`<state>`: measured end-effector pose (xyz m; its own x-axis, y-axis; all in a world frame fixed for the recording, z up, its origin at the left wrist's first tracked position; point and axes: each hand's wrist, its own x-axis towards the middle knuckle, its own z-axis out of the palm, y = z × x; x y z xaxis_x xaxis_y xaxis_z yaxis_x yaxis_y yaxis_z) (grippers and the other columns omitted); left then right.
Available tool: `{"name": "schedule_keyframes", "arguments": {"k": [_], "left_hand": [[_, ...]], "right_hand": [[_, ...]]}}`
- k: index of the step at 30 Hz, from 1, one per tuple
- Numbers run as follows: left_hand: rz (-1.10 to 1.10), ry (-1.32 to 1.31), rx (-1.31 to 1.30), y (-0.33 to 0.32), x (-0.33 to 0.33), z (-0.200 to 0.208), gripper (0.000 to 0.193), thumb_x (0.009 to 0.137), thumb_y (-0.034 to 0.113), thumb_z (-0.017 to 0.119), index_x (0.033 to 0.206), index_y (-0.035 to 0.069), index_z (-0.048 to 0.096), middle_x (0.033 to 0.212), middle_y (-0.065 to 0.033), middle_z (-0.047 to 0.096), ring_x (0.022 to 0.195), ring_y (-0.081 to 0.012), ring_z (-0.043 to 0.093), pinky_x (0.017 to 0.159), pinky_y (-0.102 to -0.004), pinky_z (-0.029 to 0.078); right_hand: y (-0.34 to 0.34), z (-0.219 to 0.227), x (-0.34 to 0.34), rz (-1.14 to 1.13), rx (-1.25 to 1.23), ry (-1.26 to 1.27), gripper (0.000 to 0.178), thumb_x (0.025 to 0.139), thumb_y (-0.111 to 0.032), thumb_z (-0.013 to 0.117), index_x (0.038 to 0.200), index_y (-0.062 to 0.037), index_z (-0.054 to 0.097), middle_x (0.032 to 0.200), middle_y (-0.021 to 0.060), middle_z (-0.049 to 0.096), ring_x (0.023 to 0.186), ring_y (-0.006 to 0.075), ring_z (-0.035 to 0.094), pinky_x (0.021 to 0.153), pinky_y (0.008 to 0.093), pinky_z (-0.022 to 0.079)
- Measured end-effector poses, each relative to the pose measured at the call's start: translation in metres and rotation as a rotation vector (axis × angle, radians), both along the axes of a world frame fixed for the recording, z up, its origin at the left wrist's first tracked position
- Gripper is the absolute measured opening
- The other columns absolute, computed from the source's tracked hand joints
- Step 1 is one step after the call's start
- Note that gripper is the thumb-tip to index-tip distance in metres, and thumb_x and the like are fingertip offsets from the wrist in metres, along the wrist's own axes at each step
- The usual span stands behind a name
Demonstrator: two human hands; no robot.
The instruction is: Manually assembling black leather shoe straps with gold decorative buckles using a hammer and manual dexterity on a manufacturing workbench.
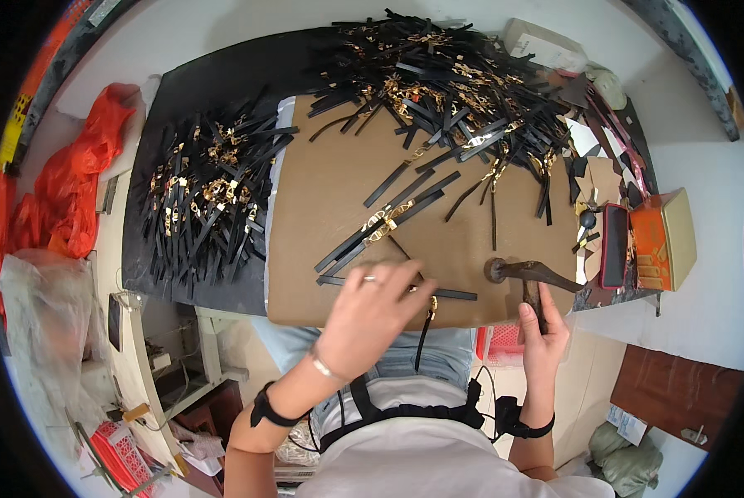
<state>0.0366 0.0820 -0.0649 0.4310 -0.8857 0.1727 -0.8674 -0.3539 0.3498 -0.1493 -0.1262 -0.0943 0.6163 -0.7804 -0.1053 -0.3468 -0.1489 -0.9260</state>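
Note:
My right hand (546, 330) grips the wooden handle of a hammer (528, 270), whose dark metal head rests on or just above the tan work mat (504, 203). At the mat's front edge, the curled fingers of my left hand (380, 305) press on a black strap (459, 295). Gold hardware (432, 309) hangs by my fingertips, with a thin black strip (422, 344) dangling from it over the edge. Part of the strap is hidden under the hand. Just beyond lie several black straps with gold buckles (382, 222), slanting across the mat.
A large heap of black straps with gold fittings (438, 83) covers the far side, and another pile (210, 195) lies left. At the right are scraps (592, 178), a phone (613, 245) and an orange box (662, 241). Red plastic bags (77, 183) hang beyond the left edge.

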Motion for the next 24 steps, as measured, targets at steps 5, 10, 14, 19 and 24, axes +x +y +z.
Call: {"name": "schedule_keyframes", "arguments": {"k": [5,10,14,19,24], "left_hand": [[-0.317,0.101,-0.078,-0.043,0.014,-0.03,0.02,0.084,0.013,0.064,0.104,0.012,0.064,0.118,-0.0068,0.058,0.115,-0.0258,0.054,0.098,-0.0415,0.04],[-0.309,0.673,-0.187,-0.058,0.048,-0.033,0.026,0.086,0.009,0.068,0.111,0.006,0.06,0.109,-0.012,0.06,0.108,-0.0336,0.057,0.095,-0.0406,0.045],[-0.14,0.467,-0.064,-0.045,0.056,-0.038,0.024,0.084,0.009,0.073,0.106,0.006,0.063,0.099,-0.0106,0.06,0.102,-0.0316,0.059,0.088,-0.0392,0.048],[-0.207,0.498,-0.088,-0.036,0.051,-0.032,0.009,0.081,0.01,0.075,0.087,0.005,0.069,0.096,-0.0087,0.06,0.095,-0.0303,0.059,0.084,-0.0388,0.049],[-0.103,0.503,-0.023,-0.032,0.046,-0.037,0.008,0.084,0.011,0.072,0.089,0.005,0.071,0.085,-0.0092,0.063,0.086,-0.0299,0.062,0.08,-0.0382,0.05]], "right_hand": [[-0.003,0.002,-0.001,0.012,0.021,0.002,0.047,0.094,-0.006,0.071,0.138,0.0034,0.058,0.109,0.0077,0.071,0.093,0.0097,0.061,0.085,0.025,0.05],[-0.012,-0.013,-0.016,0.032,-0.167,-0.059,0.048,0.097,-0.006,0.066,0.143,-0.0004,0.054,0.076,-0.0013,0.057,0.058,0.0047,0.047,0.05,0.0201,0.037],[-0.01,0.001,-0.018,-0.08,0.024,-0.027,0.048,0.094,-0.006,0.071,0.139,0.0024,0.057,0.1,0.0018,0.067,0.081,0.0052,0.054,0.073,0.0204,0.046],[-0.016,-0.002,-0.021,-0.128,-0.031,-0.037,0.047,0.095,-0.007,0.069,0.14,0.0019,0.057,0.092,-0.0021,0.062,0.074,0.0046,0.049,0.066,0.0196,0.043],[-0.015,0.002,-0.019,-0.107,-0.015,-0.047,0.047,0.096,-0.008,0.069,0.14,0.0008,0.058,0.087,-0.0035,0.059,0.069,0.0035,0.047,0.06,0.0194,0.04]]}}
